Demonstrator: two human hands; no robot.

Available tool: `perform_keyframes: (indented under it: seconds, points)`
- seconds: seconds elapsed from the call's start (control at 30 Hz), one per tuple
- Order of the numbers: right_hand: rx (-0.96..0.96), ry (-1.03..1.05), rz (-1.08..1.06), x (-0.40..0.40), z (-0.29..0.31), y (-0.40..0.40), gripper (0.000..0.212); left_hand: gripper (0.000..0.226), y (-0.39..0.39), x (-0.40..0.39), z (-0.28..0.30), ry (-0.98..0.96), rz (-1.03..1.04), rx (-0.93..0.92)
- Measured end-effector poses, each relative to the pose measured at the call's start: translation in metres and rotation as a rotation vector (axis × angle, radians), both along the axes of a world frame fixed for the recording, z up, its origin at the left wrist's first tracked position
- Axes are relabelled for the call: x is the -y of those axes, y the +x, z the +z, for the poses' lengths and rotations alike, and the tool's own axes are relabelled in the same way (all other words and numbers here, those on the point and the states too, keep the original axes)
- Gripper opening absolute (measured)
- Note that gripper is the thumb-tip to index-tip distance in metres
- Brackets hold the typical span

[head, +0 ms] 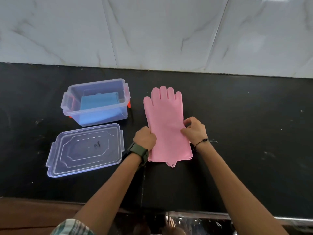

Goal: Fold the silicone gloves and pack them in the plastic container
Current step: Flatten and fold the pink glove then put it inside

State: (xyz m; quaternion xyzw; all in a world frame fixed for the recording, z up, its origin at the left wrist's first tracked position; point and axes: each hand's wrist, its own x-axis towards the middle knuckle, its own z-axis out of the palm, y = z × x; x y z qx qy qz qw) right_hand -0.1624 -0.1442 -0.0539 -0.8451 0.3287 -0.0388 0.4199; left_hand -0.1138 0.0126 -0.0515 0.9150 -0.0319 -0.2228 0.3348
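Observation:
Pink silicone gloves (165, 116) lie flat and stacked on the black counter, fingers pointing toward the wall. My left hand (145, 138) grips their left edge near the middle. My right hand (194, 128) pinches the right edge at about the same height. A clear plastic container (67, 100) stands open to the left, with a folded blue glove (100, 103) inside it.
The container's clear lid (84, 150) lies flat on the counter in front of the container. A white marble wall (152, 31) rises behind the black counter (245, 124). The counter's front edge runs near the bottom of the view.

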Motion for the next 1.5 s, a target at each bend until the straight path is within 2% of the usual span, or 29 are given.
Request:
perform_keyframes:
  seconds: [0.1,0.2,0.27,0.3,0.4,0.47,0.57,0.63,0.7,0.8,0.87,0.93,1.0,1.03,1.1,1.13,1.2,1.23,1.27,1.33,1.4,1.5]
  points:
    - [0.015,-0.070,0.052,-0.001,-0.003,-0.003,0.025,0.020,-0.001,-0.004,-0.004,0.105,-0.051,0.074]
    - [-0.065,-0.192,0.132,-0.003,-0.004,-0.005,0.026,0.024,-0.004,-0.008,-0.004,0.311,-0.163,0.204]
    - [-0.084,-0.306,0.196,0.000,-0.006,-0.010,0.035,0.029,-0.003,-0.014,-0.004,0.362,-0.330,0.383]
    - [-0.066,-0.373,0.258,0.005,-0.008,-0.016,0.040,0.033,0.001,-0.018,-0.006,0.347,-0.480,0.493]
    - [0.067,-0.815,0.699,0.026,-0.013,-0.038,0.044,0.037,0.013,-0.032,-0.009,0.384,-1.005,0.713]
    - [0.128,-1.032,0.967,0.038,-0.016,-0.047,0.046,0.037,0.020,-0.036,-0.013,0.444,-1.143,0.745]
    - [0.220,-1.118,1.015,0.043,-0.017,-0.044,0.037,0.034,0.030,-0.037,-0.018,0.415,-1.169,0.750]
    - [0.314,-1.096,0.989,0.040,-0.018,-0.037,0.023,0.029,0.033,-0.034,-0.020,0.308,-1.078,0.686]
    - [0.345,-0.858,0.835,0.035,-0.021,-0.028,0.010,0.026,0.035,-0.030,-0.019,0.065,-0.797,0.477]
    - [0.300,-0.242,0.361,0.028,-0.018,-0.009,0.013,0.026,0.047,-0.015,-0.011,-0.311,-0.293,0.102]
    - [0.246,-0.082,0.174,0.024,-0.014,0.010,0.019,0.018,0.057,-0.003,-0.005,-0.327,-0.060,-0.014]
    - [0.130,-0.141,0.143,0.022,-0.009,0.028,0.016,0.017,0.063,0.009,-0.003,-0.232,0.061,-0.029]
    - [0.017,-0.193,0.139,0.020,-0.004,0.040,0.004,0.025,0.067,0.018,-0.007,-0.145,0.115,0.007]
    - [-0.029,-0.203,0.149,0.019,-0.003,0.042,0.008,0.028,0.068,0.021,-0.009,-0.122,0.133,0.020]
    - [-0.083,-0.263,0.179,0.020,-0.003,0.043,0.028,0.038,0.064,0.023,-0.011,-0.028,0.097,0.112]
    - [-0.098,-0.320,0.195,0.022,-0.006,0.043,0.038,0.043,0.063,0.022,-0.013,0.076,0.016,0.246]
    - [-0.089,-0.480,0.254,0.029,-0.009,0.041,0.049,0.050,0.059,0.018,-0.020,0.348,-0.298,0.644]
    - [-0.054,-0.592,0.325,0.034,-0.009,0.039,0.050,0.052,0.058,0.016,-0.024,0.447,-0.503,0.800]
    - [0.024,-0.753,0.432,0.040,-0.008,0.036,0.050,0.052,0.061,0.013,-0.028,0.511,-0.676,0.874]
    - [0.237,-1.136,0.687,0.059,-0.007,0.033,0.050,0.051,0.072,0.006,-0.032,0.536,-0.821,0.898]
    - [0.315,-1.360,0.880,0.077,-0.008,0.035,0.058,0.051,0.086,0.000,-0.033,0.522,-0.875,0.899]
    - [0.256,-1.334,1.038,0.094,-0.006,0.049,0.068,0.046,0.098,0.000,-0.035,0.447,-0.864,0.873]
